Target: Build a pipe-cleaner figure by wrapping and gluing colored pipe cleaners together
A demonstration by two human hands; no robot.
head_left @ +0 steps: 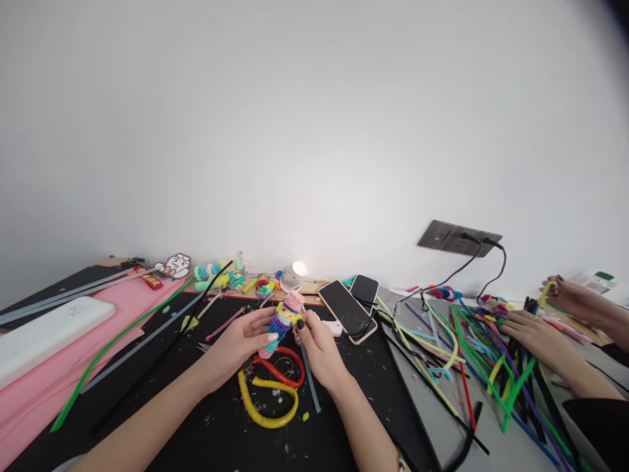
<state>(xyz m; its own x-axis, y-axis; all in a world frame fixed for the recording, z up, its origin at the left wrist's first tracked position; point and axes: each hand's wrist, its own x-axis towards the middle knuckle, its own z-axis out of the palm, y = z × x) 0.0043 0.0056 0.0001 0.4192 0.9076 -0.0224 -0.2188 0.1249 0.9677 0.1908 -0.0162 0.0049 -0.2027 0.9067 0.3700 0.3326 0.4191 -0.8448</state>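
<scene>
A small pipe-cleaner figure [280, 326], banded in pink, yellow, purple, blue and mint, is held upright and slightly tilted above the black table. My left hand [248, 337] grips it from the left, thumb across its front. At its right side, my right hand [316, 337] pinches a small yellow part of it between thumb and finger; the other fingertips are hidden. Just below lie a red glossy bent tube [295, 375] and a yellow one [268, 421]. A grey-blue strip [310, 383] runs down beneath my right hand.
Behind stand a paper cup [295, 275] and two phones [348, 311]. Finished-looking fuzzy pieces [219, 272] lie at the back left. Pink sheets [132, 314] carry a white box [59, 337]. At right, another person's hands [535, 334] handle pipe cleaners [511, 393] below a wall socket [445, 237].
</scene>
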